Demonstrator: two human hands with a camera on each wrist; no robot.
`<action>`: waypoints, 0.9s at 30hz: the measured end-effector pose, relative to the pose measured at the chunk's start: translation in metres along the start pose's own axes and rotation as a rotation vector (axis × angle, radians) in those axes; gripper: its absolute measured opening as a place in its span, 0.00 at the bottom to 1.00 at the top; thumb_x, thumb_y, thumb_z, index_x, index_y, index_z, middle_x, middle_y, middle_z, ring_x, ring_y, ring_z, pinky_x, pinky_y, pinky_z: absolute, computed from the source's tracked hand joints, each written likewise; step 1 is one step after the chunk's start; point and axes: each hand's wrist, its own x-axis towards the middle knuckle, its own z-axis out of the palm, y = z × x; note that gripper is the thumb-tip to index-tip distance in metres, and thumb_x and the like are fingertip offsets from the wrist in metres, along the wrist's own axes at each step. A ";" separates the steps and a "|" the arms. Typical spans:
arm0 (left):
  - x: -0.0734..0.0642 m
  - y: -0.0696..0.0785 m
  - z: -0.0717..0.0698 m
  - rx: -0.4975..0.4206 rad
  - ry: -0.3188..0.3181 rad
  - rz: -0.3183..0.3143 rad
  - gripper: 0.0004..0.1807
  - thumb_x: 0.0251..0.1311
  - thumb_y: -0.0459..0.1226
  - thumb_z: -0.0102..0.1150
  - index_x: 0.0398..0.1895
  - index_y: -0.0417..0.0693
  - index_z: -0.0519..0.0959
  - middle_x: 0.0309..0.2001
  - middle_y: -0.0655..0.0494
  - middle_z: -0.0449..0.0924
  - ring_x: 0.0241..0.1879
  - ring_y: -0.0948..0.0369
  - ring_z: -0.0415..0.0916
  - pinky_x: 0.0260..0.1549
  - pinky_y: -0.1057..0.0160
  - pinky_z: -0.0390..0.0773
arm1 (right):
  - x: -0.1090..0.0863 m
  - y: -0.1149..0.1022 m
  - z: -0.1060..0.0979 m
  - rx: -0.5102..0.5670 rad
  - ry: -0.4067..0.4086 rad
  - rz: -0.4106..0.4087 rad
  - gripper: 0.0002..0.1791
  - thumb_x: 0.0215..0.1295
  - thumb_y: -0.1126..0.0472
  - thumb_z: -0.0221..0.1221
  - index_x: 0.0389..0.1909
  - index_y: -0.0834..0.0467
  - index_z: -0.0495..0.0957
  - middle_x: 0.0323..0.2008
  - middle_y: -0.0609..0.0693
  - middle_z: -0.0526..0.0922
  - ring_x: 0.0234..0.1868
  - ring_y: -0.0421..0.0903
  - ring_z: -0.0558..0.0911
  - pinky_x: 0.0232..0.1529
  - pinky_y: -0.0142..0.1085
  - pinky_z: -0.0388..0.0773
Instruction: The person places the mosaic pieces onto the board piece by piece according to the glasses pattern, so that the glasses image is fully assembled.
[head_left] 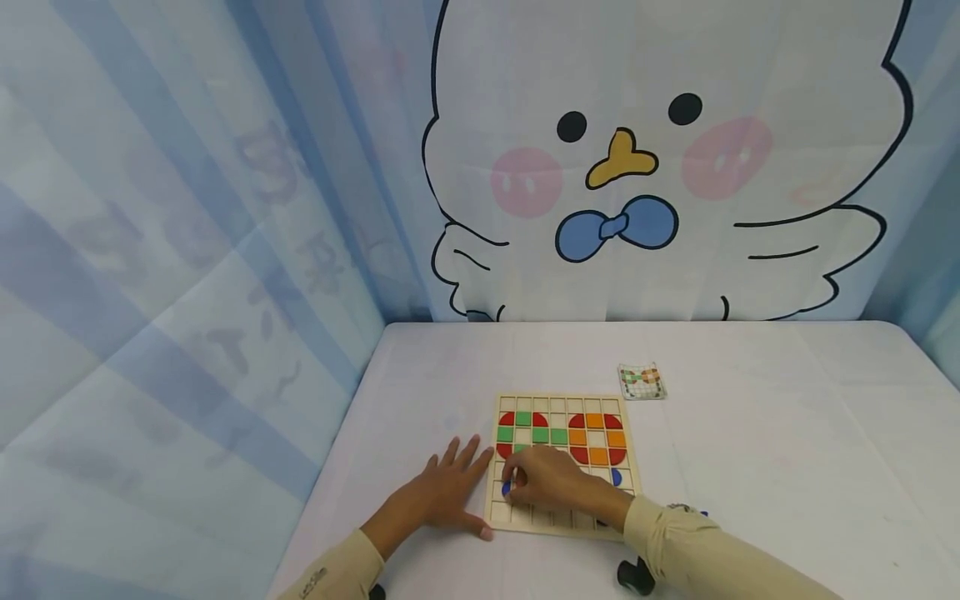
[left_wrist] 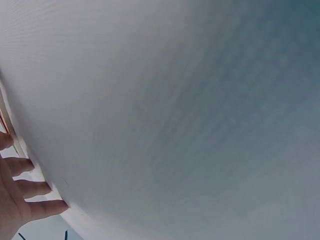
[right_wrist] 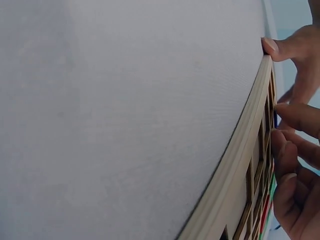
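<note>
A wooden grid board (head_left: 551, 528) lies flat on the table, with red quarter-round, green square and orange square pieces in its upper rows. My right hand (head_left: 551, 479) reaches over the board and pinches a small blue piece (head_left: 507, 489) at a cell near the left edge. In the right wrist view that blue piece (right_wrist: 275, 119) shows between the fingertips, right at the board's surface. My left hand (head_left: 450, 492) lies with fingers spread at the board's left side, its thumb by the lower left corner. Some lower cells are hidden under the right hand.
A small pattern card (head_left: 642, 383) lies beyond the board's upper right corner. Another blue piece (head_left: 617, 477) sits in a right-hand cell. Something blue (head_left: 703, 513) peeks out past the right sleeve. A black object (head_left: 636, 577) is beneath the right forearm. A printed curtain (head_left: 615, 283) hangs behind the table.
</note>
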 end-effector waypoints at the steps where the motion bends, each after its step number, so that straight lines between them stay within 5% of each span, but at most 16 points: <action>1: 0.000 0.000 0.000 -0.001 0.001 0.000 0.65 0.42 0.73 0.65 0.81 0.60 0.50 0.82 0.48 0.43 0.79 0.39 0.43 0.67 0.32 0.61 | 0.000 0.001 0.000 -0.006 0.000 0.004 0.08 0.59 0.56 0.70 0.39 0.50 0.87 0.23 0.35 0.77 0.25 0.34 0.73 0.27 0.27 0.72; 7: 0.001 0.000 0.002 -0.013 -0.009 -0.018 0.66 0.41 0.74 0.65 0.81 0.61 0.49 0.82 0.50 0.42 0.80 0.41 0.42 0.69 0.33 0.59 | -0.012 0.020 -0.017 0.014 -0.015 -0.014 0.10 0.64 0.51 0.67 0.44 0.48 0.85 0.29 0.33 0.80 0.30 0.33 0.75 0.32 0.28 0.74; 14: 0.000 0.002 0.002 -0.011 -0.003 -0.036 0.67 0.39 0.74 0.66 0.81 0.62 0.49 0.82 0.51 0.42 0.80 0.41 0.42 0.69 0.33 0.58 | -0.053 0.063 -0.066 0.137 -0.079 -0.053 0.12 0.69 0.51 0.62 0.47 0.51 0.84 0.33 0.37 0.81 0.32 0.34 0.75 0.35 0.28 0.76; 27: -0.001 0.004 -0.001 -0.023 -0.018 -0.046 0.66 0.39 0.74 0.66 0.81 0.61 0.50 0.82 0.51 0.43 0.80 0.41 0.41 0.70 0.33 0.58 | -0.144 0.124 -0.119 0.229 -0.092 0.169 0.14 0.62 0.57 0.68 0.47 0.56 0.81 0.38 0.48 0.81 0.24 0.38 0.73 0.25 0.29 0.73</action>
